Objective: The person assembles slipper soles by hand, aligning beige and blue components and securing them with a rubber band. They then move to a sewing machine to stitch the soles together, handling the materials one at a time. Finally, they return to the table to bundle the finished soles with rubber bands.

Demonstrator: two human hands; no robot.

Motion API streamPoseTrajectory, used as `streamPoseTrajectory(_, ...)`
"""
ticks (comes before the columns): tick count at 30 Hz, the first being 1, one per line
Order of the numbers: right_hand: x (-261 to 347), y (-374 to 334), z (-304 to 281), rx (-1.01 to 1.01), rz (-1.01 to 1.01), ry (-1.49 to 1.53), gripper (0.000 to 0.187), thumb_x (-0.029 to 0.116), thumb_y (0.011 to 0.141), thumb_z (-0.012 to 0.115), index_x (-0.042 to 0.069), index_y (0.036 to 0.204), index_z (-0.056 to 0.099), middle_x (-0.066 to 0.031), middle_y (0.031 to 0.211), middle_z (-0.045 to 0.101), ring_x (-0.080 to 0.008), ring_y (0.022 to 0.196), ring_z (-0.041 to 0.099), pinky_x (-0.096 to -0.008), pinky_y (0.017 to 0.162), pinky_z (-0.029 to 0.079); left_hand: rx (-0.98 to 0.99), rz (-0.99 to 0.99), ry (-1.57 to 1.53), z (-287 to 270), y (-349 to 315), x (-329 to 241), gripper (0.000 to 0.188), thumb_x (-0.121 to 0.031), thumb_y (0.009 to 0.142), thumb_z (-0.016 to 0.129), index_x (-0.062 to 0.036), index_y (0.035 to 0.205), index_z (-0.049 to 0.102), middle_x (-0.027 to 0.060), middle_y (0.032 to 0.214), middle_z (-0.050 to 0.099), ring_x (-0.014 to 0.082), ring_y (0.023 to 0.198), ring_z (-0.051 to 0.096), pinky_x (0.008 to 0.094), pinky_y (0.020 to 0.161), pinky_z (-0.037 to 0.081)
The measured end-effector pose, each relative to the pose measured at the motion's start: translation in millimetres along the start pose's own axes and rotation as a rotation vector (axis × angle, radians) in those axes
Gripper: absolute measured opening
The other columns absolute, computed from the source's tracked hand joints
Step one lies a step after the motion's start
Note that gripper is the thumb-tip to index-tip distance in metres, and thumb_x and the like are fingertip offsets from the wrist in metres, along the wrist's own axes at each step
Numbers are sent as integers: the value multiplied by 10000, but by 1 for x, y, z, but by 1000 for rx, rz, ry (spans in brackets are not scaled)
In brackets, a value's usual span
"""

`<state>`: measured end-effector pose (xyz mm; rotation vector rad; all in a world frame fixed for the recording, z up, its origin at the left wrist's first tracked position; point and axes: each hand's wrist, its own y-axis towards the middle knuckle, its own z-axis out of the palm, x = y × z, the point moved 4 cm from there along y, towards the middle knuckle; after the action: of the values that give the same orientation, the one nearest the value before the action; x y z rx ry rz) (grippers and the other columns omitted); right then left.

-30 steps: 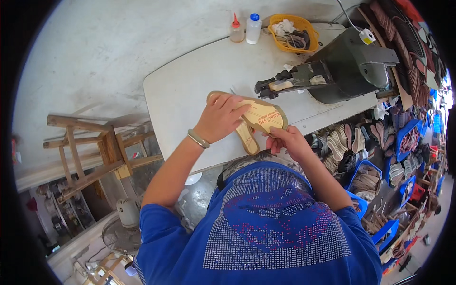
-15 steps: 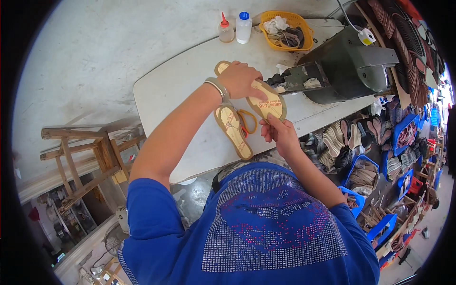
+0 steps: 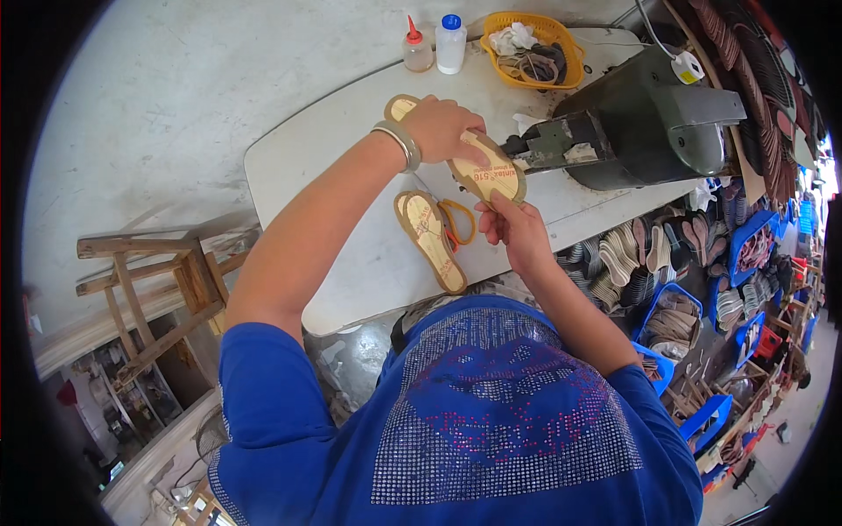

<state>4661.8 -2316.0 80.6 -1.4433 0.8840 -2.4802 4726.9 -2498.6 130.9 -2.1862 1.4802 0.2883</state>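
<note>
White work table (image 3: 351, 167), long, set at a slant across the view. On its far right a dark green sole-working machine (image 3: 653, 118), nose pointing left toward the hands. Beyond it a yellow basket (image 3: 568, 54) of scraps, a clear bottle with a blue cap (image 3: 451, 44), a small one with a red nozzle (image 3: 416, 50). Wooden stool (image 3: 149, 289) off the table's left; blue bins of soles (image 3: 671, 320) under its right.

Progress, as I judge it: one tan sandal sole with an orange strap (image 3: 431, 237) lies flat near the front edge, set aside, looks finished or waiting. A second tan sole (image 3: 478, 162) is in hand, its rounded end brought up against the machine's nose, so the pair seems about half worked.

Left hand (image 3: 443, 127), bangle on wrist, arm stretched forward, palm down, fingers wrapped over the sole's middle. Right hand (image 3: 509, 223) comes from below, fingertips pinching the sole's near end.
</note>
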Motion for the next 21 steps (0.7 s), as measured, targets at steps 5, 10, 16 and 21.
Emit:
streamPoseTrajectory(5,6,11,3,-4,15,-33,323,306,930,516,10,887,637,-20,631,585,-82,494,468,-210,487,359,-9,-27,-63,-4,0,9,423,-475,774,652,-142,1033,638,86,943,652,277,950,556,383,840,418)
streamPoseTrajectory(10,13,22,1,-31,-2,-77,335,323,921,541,15,845,650,-22,604,595,-76,457,471,-211,450,347,-15,-84,-165,-2,-5,20,418,-431,807,641,-127,1091,593,128,960,646,306,927,584,385,806,447)
streamPoseTrajectory(16,24,25,-1,-76,9,-186,354,336,915,541,14,820,652,-31,595,599,-81,443,481,-206,425,330,28,-223,-209,1,-21,13,423,-432,862,582,-124,1149,539,165,972,648,308,871,615,386,772,462)
streamPoseTrajectory(21,28,32,-9,-55,-2,-233,384,342,915,538,-6,793,643,-67,591,618,-92,421,494,-208,388,311,-40,-347,-262,12,-39,4,451,-440,873,565,-108,1174,522,168,957,652,312,854,625,385,760,470)
